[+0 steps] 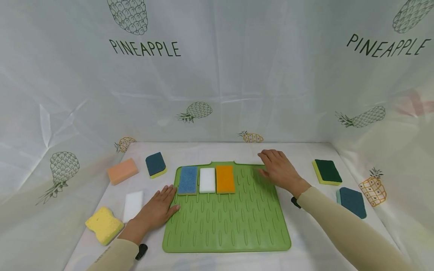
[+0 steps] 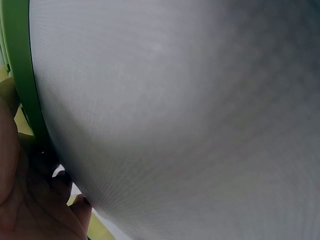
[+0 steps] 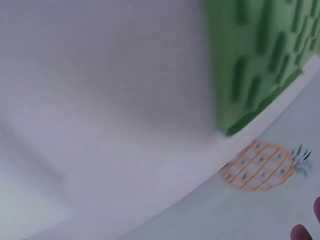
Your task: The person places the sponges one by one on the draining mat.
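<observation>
A green ridged silicone mat [image 1: 227, 222] lies on the white table. Along its back edge, side by side, sit a blue sponge [image 1: 188, 180], a white sponge [image 1: 207, 180] and an orange sponge [image 1: 225, 179]. My left hand [image 1: 157, 209] rests at the mat's left edge, thumb spread onto the mat; the left wrist view shows its fingers [image 2: 75, 212] by the green rim. Over the mat's back right corner is my right hand [image 1: 279, 169], with loosely bent fingers and nothing in them. Only its fingertips [image 3: 301, 232] enter the right wrist view.
Left of the mat lie a peach sponge [image 1: 123, 171], a dark blue sponge [image 1: 156, 165], another white sponge [image 1: 133, 206] and a yellow sponge [image 1: 104, 225]. To the right are a dark green scouring sponge [image 1: 327, 172] and a blue-grey sponge [image 1: 352, 202]. A pineapple-print sheet [image 1: 217, 75] hangs behind.
</observation>
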Demonstrator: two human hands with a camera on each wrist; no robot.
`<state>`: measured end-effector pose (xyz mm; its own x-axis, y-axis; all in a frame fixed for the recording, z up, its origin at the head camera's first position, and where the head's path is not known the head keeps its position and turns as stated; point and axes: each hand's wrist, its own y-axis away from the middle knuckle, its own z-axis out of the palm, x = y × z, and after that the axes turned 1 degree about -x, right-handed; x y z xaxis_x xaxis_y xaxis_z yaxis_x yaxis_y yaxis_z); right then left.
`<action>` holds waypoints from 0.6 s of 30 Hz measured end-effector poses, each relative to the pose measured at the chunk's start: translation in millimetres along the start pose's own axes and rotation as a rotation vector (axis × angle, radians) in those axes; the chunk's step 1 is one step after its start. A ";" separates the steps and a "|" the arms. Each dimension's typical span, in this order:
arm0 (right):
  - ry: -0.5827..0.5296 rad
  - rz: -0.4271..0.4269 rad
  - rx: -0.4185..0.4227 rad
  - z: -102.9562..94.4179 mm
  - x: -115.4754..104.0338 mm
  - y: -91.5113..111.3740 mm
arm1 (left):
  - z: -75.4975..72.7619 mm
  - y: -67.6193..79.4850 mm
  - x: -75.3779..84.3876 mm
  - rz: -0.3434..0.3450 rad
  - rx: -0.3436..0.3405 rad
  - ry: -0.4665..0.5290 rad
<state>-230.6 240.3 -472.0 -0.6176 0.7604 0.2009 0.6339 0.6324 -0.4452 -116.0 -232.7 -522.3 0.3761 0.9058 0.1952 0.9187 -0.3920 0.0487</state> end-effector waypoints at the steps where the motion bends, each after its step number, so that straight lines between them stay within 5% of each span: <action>1: 0.003 0.005 -0.004 -2.1 6.1 5.5 | 0.2 -0.2 0.0 0.001 0.000 0.000; 18: 0.105 0.056 -0.069 -39.2 107.4 107.2 | -4.1 1.1 3.2 0.004 0.004 0.009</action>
<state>-210.7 395.6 -463.9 -0.5304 0.8037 0.2697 0.6986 0.5946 -0.3980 -114.3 -230.9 -517.6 0.3789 0.9027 0.2040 0.9175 -0.3952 0.0444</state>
